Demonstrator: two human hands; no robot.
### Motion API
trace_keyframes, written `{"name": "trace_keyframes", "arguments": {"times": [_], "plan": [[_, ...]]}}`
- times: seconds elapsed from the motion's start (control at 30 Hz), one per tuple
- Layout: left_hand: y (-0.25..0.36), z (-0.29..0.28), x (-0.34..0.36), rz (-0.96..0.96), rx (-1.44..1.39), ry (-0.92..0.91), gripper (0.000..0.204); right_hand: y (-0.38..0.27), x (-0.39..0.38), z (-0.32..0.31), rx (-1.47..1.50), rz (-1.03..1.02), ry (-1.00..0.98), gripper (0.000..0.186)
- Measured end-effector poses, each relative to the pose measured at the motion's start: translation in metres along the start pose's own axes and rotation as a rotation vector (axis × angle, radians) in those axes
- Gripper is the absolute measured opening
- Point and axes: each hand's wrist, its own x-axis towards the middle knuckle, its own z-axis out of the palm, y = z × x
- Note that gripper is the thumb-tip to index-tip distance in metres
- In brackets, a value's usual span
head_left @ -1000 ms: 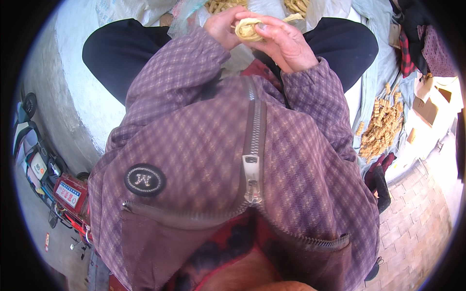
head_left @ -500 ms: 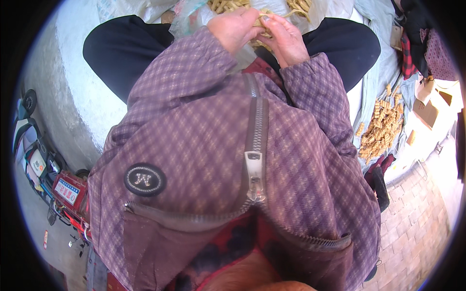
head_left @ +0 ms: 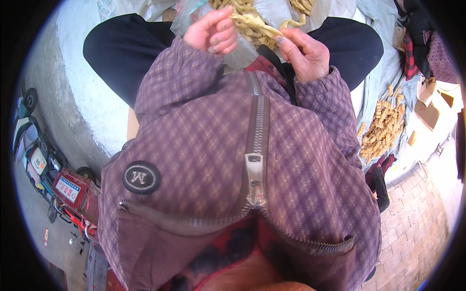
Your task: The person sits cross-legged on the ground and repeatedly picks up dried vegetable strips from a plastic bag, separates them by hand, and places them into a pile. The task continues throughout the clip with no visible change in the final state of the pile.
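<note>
My left hand (head_left: 213, 34) is closed, its thumb and forefinger at one end of a pale yellow twisted strip (head_left: 256, 22). Lower and to the right, my right hand (head_left: 306, 52) pinches the other end between thumb and fingers, and a loose tail of it curls up above that hand. The strip is stretched between both hands, over a heap of similar yellow strips (head_left: 248, 38) at the top of the view. What the strip is made of, I cannot tell.
Clear plastic sheeting (head_left: 187, 22) lies around the heap, between my dark-trousered knees. At the right are a pile of tan twisted pieces (head_left: 383, 127) on a pale sheet, an opened cardboard box (head_left: 428, 114) and paving. A red vehicle (head_left: 80, 194) stands at the left.
My hands have moved apart from their earlier close position, left hand to the left, right hand right and down. The strip now shows stretched between them.
</note>
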Motion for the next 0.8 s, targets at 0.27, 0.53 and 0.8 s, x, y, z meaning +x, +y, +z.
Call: {"name": "trace_keyframes", "arguments": {"times": [0.27, 0.53, 0.8], "plan": [[-0.002, 0.009, -0.01, 0.046, 0.224, 0.08, 0.034, 0.003, -0.018, -0.014, 0.211, 0.156, -0.098, 0.019], [-0.019, 0.02, 0.008, 0.13, 0.695, 0.071, 0.02, 0.008, -0.009, 0.002, 0.268, 0.239, -0.124, 0.016], [-0.022, 0.006, -0.008, 0.108, 0.491, 0.264, 0.011, -0.003, -0.021, -0.004, 0.206, 0.295, -0.146, 0.014]]}}
